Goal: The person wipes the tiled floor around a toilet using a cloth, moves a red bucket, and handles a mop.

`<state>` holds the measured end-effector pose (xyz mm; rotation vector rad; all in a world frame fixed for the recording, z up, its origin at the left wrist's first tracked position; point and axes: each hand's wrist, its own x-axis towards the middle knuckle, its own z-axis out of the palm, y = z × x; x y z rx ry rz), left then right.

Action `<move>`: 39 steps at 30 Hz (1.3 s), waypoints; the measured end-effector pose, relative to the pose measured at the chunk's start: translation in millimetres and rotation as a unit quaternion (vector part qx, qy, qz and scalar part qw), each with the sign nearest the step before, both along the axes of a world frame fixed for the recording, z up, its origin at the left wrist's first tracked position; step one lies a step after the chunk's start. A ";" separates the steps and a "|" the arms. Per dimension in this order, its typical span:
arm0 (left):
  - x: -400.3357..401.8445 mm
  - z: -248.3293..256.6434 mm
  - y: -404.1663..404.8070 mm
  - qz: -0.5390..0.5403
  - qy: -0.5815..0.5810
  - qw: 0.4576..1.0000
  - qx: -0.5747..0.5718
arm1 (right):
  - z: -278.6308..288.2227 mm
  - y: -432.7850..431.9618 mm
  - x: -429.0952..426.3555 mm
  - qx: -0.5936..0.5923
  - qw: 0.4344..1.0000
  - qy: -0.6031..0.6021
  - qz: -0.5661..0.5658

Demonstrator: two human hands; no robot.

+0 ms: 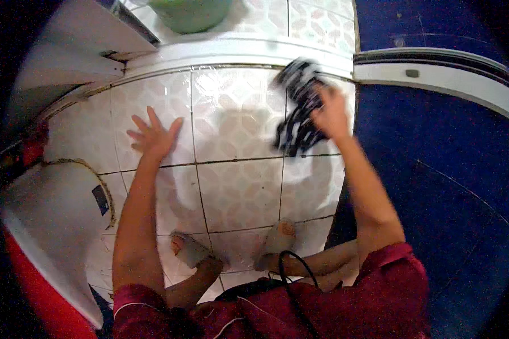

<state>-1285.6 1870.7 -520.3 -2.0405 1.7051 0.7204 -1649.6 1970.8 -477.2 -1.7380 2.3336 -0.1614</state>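
Note:
My right hand (pixel 331 112) grips a black-and-white patterned cloth (pixel 303 123) at its right side, against the tiled floor near the blue wall. Both hand and cloth are blurred, and the cloth's upper end reaches the white raised sill (pixel 237 51). To the left, my left hand (pixel 155 135) rests palm down on the pale patterned floor tiles (pixel 241 186). Its fingers are spread and it holds nothing. Glossy reflections show on the tiles near the sill.
Beyond the sill stands a green tub or bucket (pixel 191 15), partly cut off. A white pedestal-like fixture (pixel 59 199) is at the left. White panels (pixel 80 55) rise at upper left. A dark blue wall (pixel 428 169) with a white rail (pixel 441 78) borders the right. My feet are below.

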 end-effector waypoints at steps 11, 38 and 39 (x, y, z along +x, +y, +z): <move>-23.7 0.7 1.0 0.024 -0.048 0.998 0.026 | -41.5 128.5 24.4 0.165 0.976 0.055 -0.129; -17.2 -28.4 -1.8 -0.020 -0.078 0.997 -0.001 | -4.6 66.8 230.5 0.112 0.957 -0.240 0.120; -10.4 -32.9 -0.8 -0.022 -0.074 0.997 -0.023 | 6.9 74.5 220.2 0.156 0.925 -0.326 0.114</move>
